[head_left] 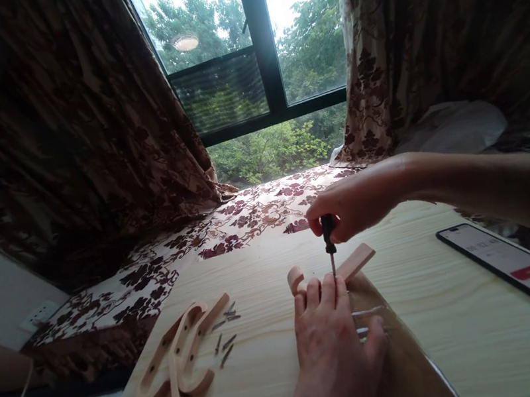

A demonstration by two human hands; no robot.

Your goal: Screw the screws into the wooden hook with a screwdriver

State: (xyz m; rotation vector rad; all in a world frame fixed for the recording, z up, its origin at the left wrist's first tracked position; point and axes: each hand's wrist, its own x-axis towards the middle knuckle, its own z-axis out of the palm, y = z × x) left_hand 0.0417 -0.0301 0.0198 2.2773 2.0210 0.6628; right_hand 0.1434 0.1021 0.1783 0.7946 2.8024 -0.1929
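Observation:
A black-handled screwdriver (pixel 329 242) stands nearly upright in my right hand (pixel 354 208), whose fingers are wrapped around its handle. Its thin metal shaft points down to the fingertips of my left hand (pixel 335 341). Those fingers press onto a pale wooden hook (pixel 359 260), its curled end showing at the left and its straight end at the right. The screwdriver's tip and any screw below it are hidden by the fingers. Beneath my left hand lies a flat brown piece (pixel 394 346) with a shiny, film-like surface.
Several curved wooden hooks (pixel 193 351) lie grouped on the left of the pale wooden table (pixel 266 332), with several loose screws (pixel 227 342) beside them. A phone (pixel 517 262) lies on the right. Behind the table are a floral-covered ledge (pixel 266 208), curtains and a window.

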